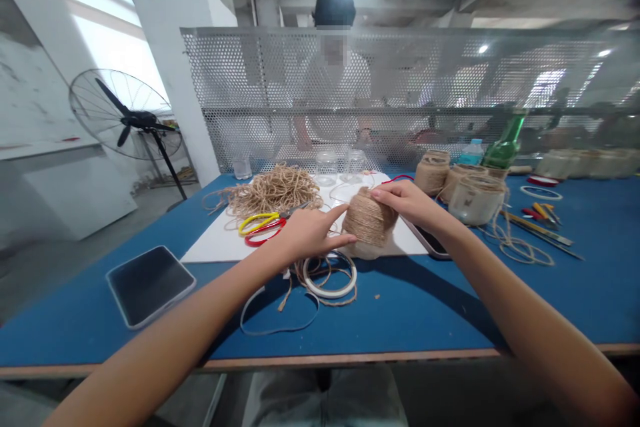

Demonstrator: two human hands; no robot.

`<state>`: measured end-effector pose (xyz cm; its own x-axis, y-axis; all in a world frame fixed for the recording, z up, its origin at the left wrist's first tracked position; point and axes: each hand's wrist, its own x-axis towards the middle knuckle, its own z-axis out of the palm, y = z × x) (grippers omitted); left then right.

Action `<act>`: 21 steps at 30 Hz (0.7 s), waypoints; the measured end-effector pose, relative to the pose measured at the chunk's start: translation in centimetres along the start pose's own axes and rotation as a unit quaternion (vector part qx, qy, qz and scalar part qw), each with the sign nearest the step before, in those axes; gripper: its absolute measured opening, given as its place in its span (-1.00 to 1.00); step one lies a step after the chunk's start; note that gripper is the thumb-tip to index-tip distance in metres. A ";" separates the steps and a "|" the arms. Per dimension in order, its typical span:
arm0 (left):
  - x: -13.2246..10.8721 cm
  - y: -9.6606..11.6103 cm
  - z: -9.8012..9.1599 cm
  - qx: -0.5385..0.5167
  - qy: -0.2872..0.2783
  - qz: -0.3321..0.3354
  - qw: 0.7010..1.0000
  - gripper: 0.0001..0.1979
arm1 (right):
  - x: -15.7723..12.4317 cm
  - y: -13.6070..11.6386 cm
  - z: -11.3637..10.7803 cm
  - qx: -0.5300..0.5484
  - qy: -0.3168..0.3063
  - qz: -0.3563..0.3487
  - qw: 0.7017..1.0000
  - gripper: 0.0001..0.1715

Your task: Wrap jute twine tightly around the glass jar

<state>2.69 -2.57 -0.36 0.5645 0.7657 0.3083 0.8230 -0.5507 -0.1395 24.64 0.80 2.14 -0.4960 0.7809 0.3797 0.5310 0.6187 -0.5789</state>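
A jar wrapped in brown twine (pixel 369 221) lies tilted over the front edge of a white sheet (pixel 207 250), its bare lower part showing. My right hand (pixel 407 201) grips its upper right side, fingers and thumb pressed together on the twine. At its left side is my left hand (pixel 314 232), thumb and index finger spread apart, the fingertips close to or touching the twine; its other fingers are hidden. Left of the jar are a heap of loose twine (pixel 280 188) and scissors with yellow and red handles (pixel 260 227). A white ring (pixel 330 292) lies in front of the jar.
A phone (pixel 150 285) lies at the left, another (pixel 431 243) under my right forearm. Twine-wrapped jars (pixel 433 172), a green bottle (pixel 505 143) and brushes (pixel 540 230) are at the right. Behind a perforated screen (pixel 240 80) is a person (pixel 333 90).
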 end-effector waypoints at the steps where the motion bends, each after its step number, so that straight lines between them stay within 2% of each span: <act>1: 0.0 0.0 -0.2 -0.004 0.000 0.003 1.000 -0.33 | 0.0 0.0 0.0 0.009 -0.004 0.004 1.000 -0.58; 9: -0.2 -0.1 -0.8 -0.012 0.023 0.008 1.000 -0.39 | 0.0 0.3 -0.2 0.039 -0.001 0.005 0.999 -0.57; 15: -0.3 0.0 -0.2 0.041 0.080 0.000 0.996 -0.40 | 0.1 0.6 0.2 0.060 0.017 0.053 0.997 -0.61; 21: -0.5 -0.1 -0.5 0.069 0.117 0.009 0.991 -0.43 | 0.2 0.4 0.4 0.151 0.061 0.108 0.981 -0.67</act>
<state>2.27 -3.03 0.01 0.5632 0.6490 0.5114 0.8223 -0.5008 -0.2702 24.44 1.12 1.67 -0.2988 0.9070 0.2967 0.3777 0.3979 -0.8360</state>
